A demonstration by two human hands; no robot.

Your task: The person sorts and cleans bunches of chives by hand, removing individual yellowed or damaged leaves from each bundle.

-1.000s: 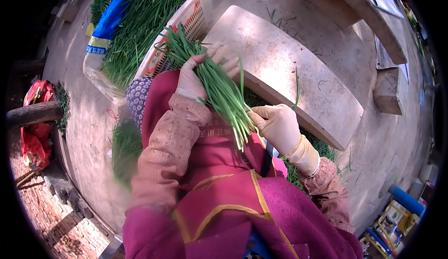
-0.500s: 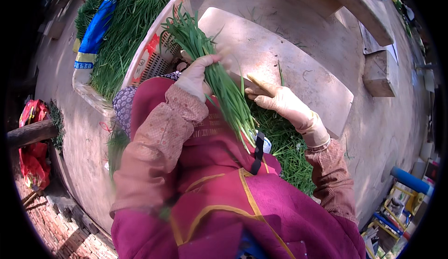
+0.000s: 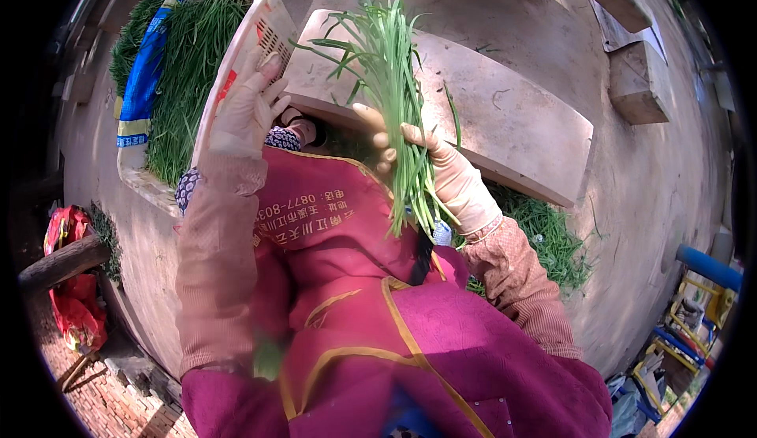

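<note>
My gloved right hand (image 3: 453,182) grips a bunch of garlic chives (image 3: 390,67) in front of my apron. Its green leaves point away from me, and the paler stem ends hang toward my lap. Nothing is in my gloved left hand (image 3: 244,115), which is raised with fingers apart beside the pale plastic basket (image 3: 268,14); slight blur softens it. I cannot tell whether it touches the basket wall. More chives (image 3: 197,67) fill the basket area, with a blue plastic sack edge (image 3: 142,83) along them.
A long pale slab (image 3: 520,115) lies beyond my hands. Loose greens (image 3: 552,241) are heaped on the ground at my right. A stone block (image 3: 637,83) stands at the far right. On the left are a log (image 3: 67,264) and a red bag (image 3: 79,320).
The bunch has passed from my left hand to my right and now stands more upright. My left hand has let go and moved left toward the basket.
</note>
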